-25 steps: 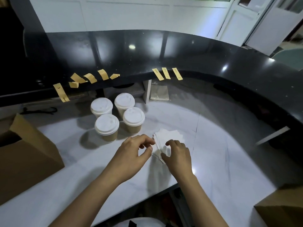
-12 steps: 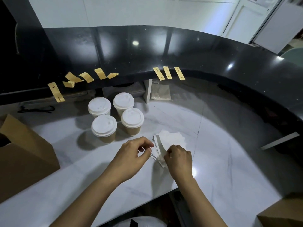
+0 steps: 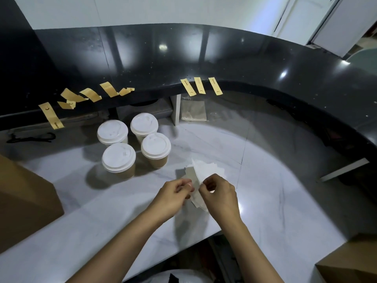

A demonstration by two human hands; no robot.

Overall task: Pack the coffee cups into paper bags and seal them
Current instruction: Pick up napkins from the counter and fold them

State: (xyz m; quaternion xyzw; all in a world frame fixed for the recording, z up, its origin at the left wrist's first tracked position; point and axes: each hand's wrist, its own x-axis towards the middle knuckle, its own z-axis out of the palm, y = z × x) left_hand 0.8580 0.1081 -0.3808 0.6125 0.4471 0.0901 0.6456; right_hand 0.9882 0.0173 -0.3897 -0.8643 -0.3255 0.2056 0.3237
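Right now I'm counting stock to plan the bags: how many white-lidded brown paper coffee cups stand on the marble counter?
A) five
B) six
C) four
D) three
C: four white-lidded brown paper coffee cups stand upright in a two-by-two cluster on the white marble counter, left of the hands.

Glossy black counter ledge (image 3: 265,64), smooth white marble-look worktop (image 3: 275,201), matt brown paper cups (image 3: 119,160) with white plastic lids.
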